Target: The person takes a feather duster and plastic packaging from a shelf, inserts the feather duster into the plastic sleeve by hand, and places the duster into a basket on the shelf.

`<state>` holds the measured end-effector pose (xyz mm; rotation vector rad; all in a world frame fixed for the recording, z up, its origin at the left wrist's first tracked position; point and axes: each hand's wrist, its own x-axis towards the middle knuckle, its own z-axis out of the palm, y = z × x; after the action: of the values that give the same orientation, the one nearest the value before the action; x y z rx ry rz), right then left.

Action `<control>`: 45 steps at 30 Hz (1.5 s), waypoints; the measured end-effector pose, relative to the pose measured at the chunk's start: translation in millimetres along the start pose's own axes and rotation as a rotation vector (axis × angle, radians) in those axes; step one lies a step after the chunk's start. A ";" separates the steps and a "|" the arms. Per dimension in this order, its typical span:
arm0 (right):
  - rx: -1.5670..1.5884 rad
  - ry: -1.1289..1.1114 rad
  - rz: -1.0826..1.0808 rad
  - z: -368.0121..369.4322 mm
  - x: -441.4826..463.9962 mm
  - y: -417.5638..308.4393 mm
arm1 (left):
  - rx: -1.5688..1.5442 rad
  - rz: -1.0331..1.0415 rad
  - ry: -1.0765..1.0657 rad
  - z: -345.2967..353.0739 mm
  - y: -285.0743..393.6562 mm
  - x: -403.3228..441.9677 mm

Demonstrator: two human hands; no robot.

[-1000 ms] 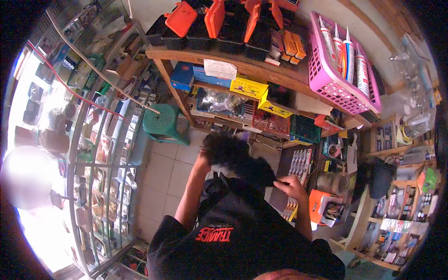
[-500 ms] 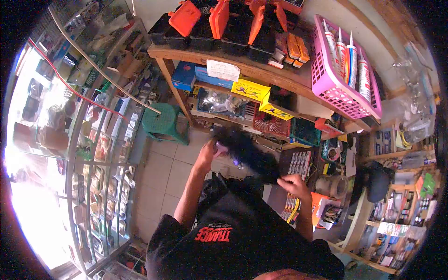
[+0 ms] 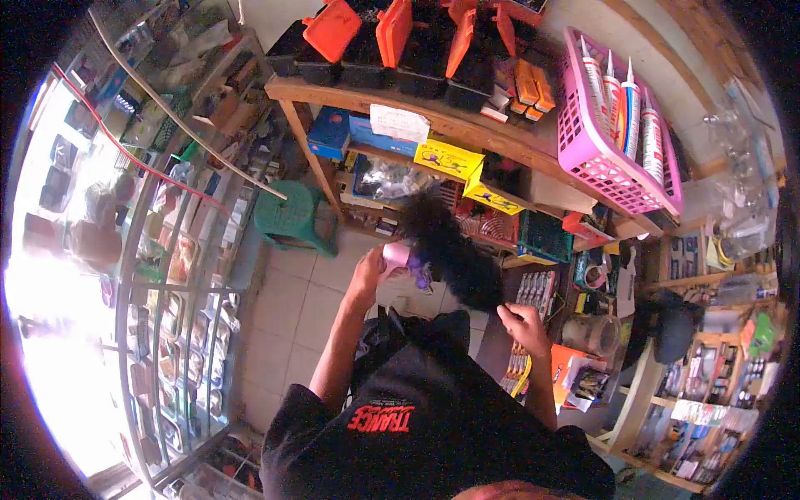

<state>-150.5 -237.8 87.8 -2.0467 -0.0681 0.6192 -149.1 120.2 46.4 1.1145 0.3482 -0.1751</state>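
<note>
My left hand [image 3: 367, 272] is closed around a small pink cylinder-like object [image 3: 397, 255], whose exact kind I cannot make out. Something purple and shiny [image 3: 422, 275] shows at its right side. The fingers of my right hand [image 3: 525, 325] are wrapped at the lower end of a black, fluffy duster [image 3: 457, 258]; its handle is hidden in the grip. From there the duster slants up and left, with its bushy tip close above the pink object. Whether the two touch, I cannot tell.
A wooden shelf [image 3: 350, 93] ahead carries black bins with orange lids [image 3: 332, 32] and a pink basket [image 3: 621, 177] of sealant tubes. Yellow boxes [image 3: 450, 158] sit beneath. A green stool [image 3: 287, 218] stands left, beside a glass display case [image 3: 179, 292]. More stocked shelves [image 3: 708, 367] are at right.
The duster's tip has swung up and right, away from my left hand, uncovering more of the pink object and the purple part. Both hands have stayed nearly in place.
</note>
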 end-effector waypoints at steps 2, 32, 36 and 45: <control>-0.072 -0.088 -0.102 0.2 -1.4 -0.3 | 0.015 0.056 0.087 1.6 -7.6 5.5; 0.085 0.174 -0.098 58.5 -8.6 11.3 | -0.600 -0.012 0.056 34.9 -44.0 21.0; 0.226 0.028 0.029 57.4 -13.8 -5.2 | -0.611 0.005 -0.060 33.4 -38.4 14.9; 0.157 -0.096 -0.057 47.5 -1.8 2.0 | -0.251 0.246 -0.044 19.5 -67.5 25.8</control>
<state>-173.9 -201.8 67.4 -1.8571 -0.1295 0.6668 -142.3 74.3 -12.3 0.8940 0.1853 0.0604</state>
